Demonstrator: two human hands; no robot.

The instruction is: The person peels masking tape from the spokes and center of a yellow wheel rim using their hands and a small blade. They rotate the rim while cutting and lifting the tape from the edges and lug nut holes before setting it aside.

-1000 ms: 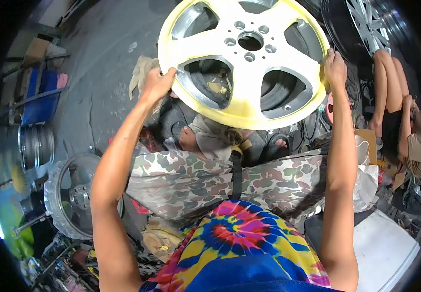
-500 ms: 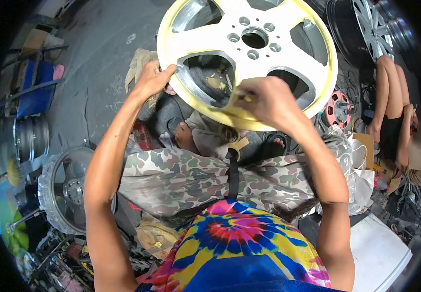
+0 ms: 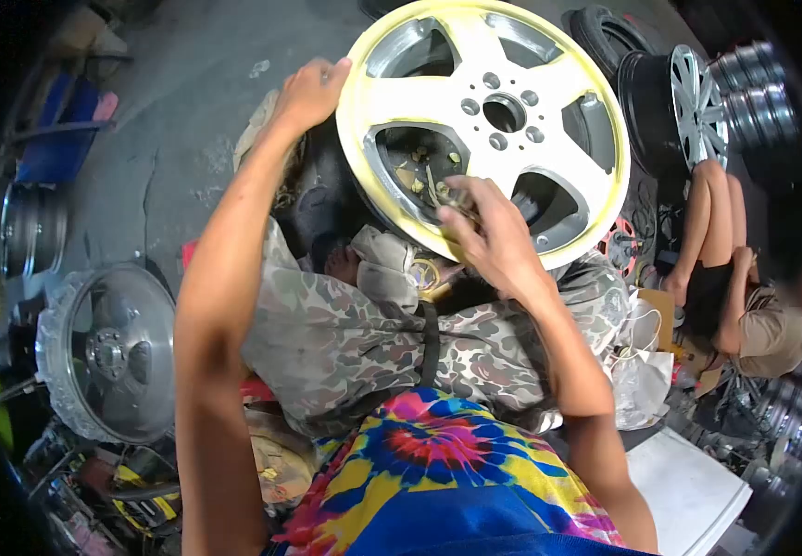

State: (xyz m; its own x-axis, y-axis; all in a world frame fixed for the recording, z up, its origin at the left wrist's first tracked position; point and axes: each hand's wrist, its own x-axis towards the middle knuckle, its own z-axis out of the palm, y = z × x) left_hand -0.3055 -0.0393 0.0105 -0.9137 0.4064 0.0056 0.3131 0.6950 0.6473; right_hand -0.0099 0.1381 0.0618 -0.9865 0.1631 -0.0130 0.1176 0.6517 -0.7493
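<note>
A five-spoke car wheel rim (image 3: 410, 97), with white spokes and a yellow-tinted lip, stands tilted in front of my knees. My left hand (image 3: 313, 93) is closed on its upper left edge. Over the lower left opening, beside the bottom spoke, my right hand (image 3: 489, 227) is slightly blurred with its fingers curled. A small yellowish-brown bit shows between thumb and fingers, and I cannot tell what it is. Through that opening, crumpled yellowish scraps (image 3: 407, 181) appear on the dark floor. A roll of tape (image 3: 425, 273) sits below the rim, between my legs.
Left of me stands a plastic-edged wheel (image 3: 109, 352), with a chrome rim (image 3: 35, 230) farther off. At upper right are a tire (image 3: 609, 42), a black-barreled wheel (image 3: 646, 111) and stacked rims (image 3: 753, 83). Another person (image 3: 771, 334) sits at right. A white panel (image 3: 688, 486) lies at lower right.
The rim sits farther right in view and is turned somewhat. My left hand has moved up along its edge. My right hand is lower, with its fingers less tightly bunched.
</note>
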